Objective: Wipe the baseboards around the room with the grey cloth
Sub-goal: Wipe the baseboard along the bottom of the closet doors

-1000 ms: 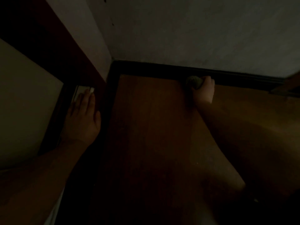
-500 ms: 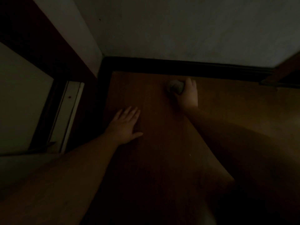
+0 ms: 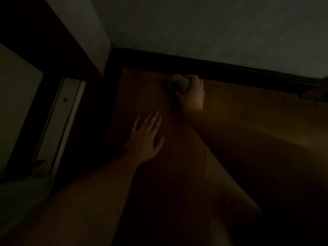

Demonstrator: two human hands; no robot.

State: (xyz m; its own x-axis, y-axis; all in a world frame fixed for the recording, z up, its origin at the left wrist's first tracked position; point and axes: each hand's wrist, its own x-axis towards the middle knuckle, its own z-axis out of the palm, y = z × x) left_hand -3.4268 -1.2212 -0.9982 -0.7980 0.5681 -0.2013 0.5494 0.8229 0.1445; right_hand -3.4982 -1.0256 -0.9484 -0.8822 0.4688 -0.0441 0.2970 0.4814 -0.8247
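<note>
Gripping balled grey cloth (image 3: 178, 83), right hand (image 3: 192, 94) holds it against dark wooden baseboard (image 3: 230, 69) at far wall. Left hand (image 3: 144, 139) flat, fingers straight, braces on brown wood floor (image 3: 248, 107). Keep firm pressure, wipe toward left corner.

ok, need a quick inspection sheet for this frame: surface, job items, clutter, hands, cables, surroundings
Surface: wooden floor, very dim light, fine detail not readable.
Job's things: grey cloth bunched into a ball at the foot of the dark baseboard; whether it touches the board cannot be told.
Clutter: nothing seen.
Hands: right hand grips the cloth by the baseboard; left hand lies flat on the floor, fingers straight, holding nothing.
Cables: nothing seen.
Surroundings: pale wall meets a second wall at a corner on the left; dark door frame and a pale threshold strip further left.
</note>
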